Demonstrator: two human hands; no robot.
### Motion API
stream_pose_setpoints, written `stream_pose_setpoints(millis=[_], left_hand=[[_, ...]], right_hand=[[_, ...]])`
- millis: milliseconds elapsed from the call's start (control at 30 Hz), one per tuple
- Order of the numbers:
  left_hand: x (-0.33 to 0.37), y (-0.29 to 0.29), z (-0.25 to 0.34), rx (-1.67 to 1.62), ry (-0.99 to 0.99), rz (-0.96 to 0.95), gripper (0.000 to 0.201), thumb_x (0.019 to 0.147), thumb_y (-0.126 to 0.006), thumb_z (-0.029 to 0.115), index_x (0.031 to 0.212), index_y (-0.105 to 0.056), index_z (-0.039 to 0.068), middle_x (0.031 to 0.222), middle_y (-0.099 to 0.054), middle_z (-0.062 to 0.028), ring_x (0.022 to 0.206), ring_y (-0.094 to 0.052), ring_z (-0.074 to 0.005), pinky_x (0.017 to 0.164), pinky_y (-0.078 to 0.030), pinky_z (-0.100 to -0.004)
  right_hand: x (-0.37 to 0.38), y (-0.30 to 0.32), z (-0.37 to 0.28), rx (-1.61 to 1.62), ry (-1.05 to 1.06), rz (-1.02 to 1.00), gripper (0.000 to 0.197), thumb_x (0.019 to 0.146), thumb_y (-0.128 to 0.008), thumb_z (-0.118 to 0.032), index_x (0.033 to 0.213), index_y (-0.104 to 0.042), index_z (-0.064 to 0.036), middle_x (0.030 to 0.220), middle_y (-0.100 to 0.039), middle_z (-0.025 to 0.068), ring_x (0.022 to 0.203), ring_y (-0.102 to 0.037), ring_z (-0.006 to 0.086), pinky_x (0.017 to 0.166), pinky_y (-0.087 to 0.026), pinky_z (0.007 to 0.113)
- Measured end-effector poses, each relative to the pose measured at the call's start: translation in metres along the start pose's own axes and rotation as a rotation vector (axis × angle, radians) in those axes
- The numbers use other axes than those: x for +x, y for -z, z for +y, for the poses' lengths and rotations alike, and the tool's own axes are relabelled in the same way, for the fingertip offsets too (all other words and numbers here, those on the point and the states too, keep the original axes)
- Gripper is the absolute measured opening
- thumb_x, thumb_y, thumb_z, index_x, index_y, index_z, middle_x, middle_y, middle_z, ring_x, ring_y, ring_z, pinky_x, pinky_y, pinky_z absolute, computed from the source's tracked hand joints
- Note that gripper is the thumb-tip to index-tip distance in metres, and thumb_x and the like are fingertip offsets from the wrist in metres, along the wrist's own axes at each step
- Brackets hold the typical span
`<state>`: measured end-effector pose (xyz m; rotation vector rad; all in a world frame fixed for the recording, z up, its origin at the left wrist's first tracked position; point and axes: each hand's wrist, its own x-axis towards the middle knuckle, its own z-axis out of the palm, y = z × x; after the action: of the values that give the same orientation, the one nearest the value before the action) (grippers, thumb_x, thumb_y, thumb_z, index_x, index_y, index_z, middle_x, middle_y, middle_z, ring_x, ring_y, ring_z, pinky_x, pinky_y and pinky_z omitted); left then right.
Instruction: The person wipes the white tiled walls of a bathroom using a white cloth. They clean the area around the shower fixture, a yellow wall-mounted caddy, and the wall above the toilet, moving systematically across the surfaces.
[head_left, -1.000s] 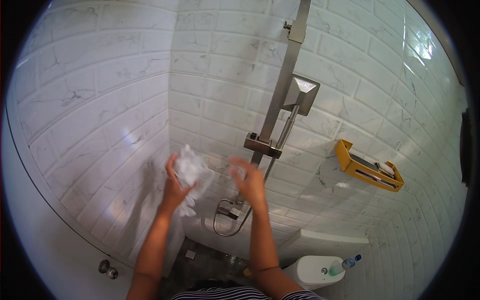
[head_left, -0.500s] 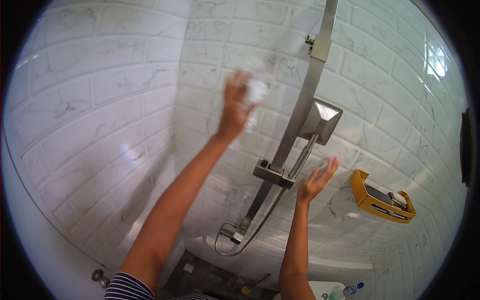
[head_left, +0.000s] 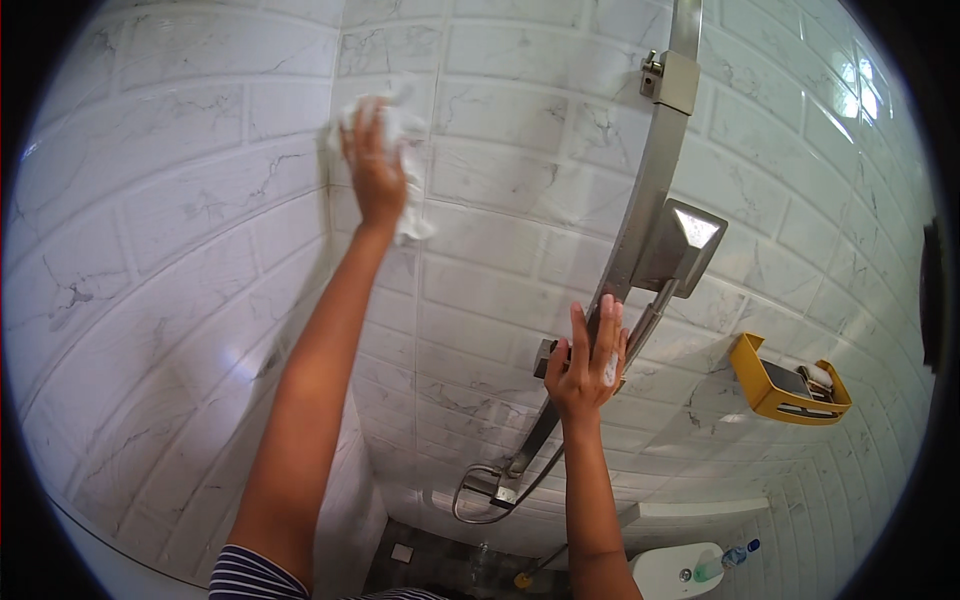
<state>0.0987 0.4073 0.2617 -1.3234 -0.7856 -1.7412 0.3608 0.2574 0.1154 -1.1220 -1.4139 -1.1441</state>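
Note:
My left hand (head_left: 374, 170) presses a crumpled white cloth (head_left: 412, 215) against the marbled white tile wall (head_left: 520, 170), close to the corner. Part of the cloth is hidden behind my fingers, and both are slightly blurred. Lower and to the right, my right hand (head_left: 587, 365) is raised with its fingers outstretched and apart, holding nothing. It overlaps the metal shower rail (head_left: 652, 170) and covers much of the slider bracket (head_left: 543, 358); whether it touches them I cannot tell. The square hand shower (head_left: 680, 247) hangs just above and right of that hand.
A yellow wall caddy (head_left: 795, 405) with small items is mounted at the right. The shower hose (head_left: 462, 508) loops below the rail. Down at the lower right are a white toilet tank (head_left: 655, 572) and a bottle with a blue cap (head_left: 737, 555). A floor drain (head_left: 402, 553) shows at the bottom.
My left hand has moved left with the cloth, toward the corner. My right hand has shifted left from beside the rail to in front of it. The view has also moved a little.

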Motion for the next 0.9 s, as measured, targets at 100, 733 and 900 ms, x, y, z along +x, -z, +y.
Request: stream_pose_setpoints(millis=[100,733,900], left_hand=[[0.016,-0.005,-0.017,-0.125,0.216,0.18,0.047,0.087,-0.051,0.016,0.127,-0.036,-0.005,0.136,-0.031,-0.02,0.126,-0.027,-0.0383,0.103,-0.027,-0.0443],[-0.095,0.0,0.051,-0.354,-0.119,-0.261,0.041,0.086,-0.039,0.011,0.127,-0.045,0.01,0.135,-0.041,-0.0074,0.125,-0.036,-0.0316,0.105,-0.026,-0.0454],[-0.073,0.022,-0.029,-0.166,0.295,0.016,0.044,0.09,-0.046,0.019,0.126,-0.037,-0.006,0.131,-0.037,-0.0228,0.126,-0.029,-0.0357,0.105,-0.02,-0.0433]], right_hand=[[0.002,-0.003,-0.006,0.01,-0.032,0.033,0.038,0.08,-0.049,-0.014,0.117,-0.057,-0.0113,0.132,-0.042,0.016,0.12,-0.043,0.0329,0.094,-0.038,0.046],[0.003,-0.005,0.0,-0.002,0.008,0.068,0.038,0.078,-0.046,-0.01,0.113,-0.058,-0.007,0.131,-0.041,0.0203,0.117,-0.043,0.0394,0.092,-0.041,0.042],[0.005,-0.007,-0.006,0.004,0.0,0.083,0.038,0.077,-0.046,-0.009,0.113,-0.06,-0.0078,0.131,-0.042,0.0199,0.118,-0.043,0.0389,0.091,-0.042,0.041]])
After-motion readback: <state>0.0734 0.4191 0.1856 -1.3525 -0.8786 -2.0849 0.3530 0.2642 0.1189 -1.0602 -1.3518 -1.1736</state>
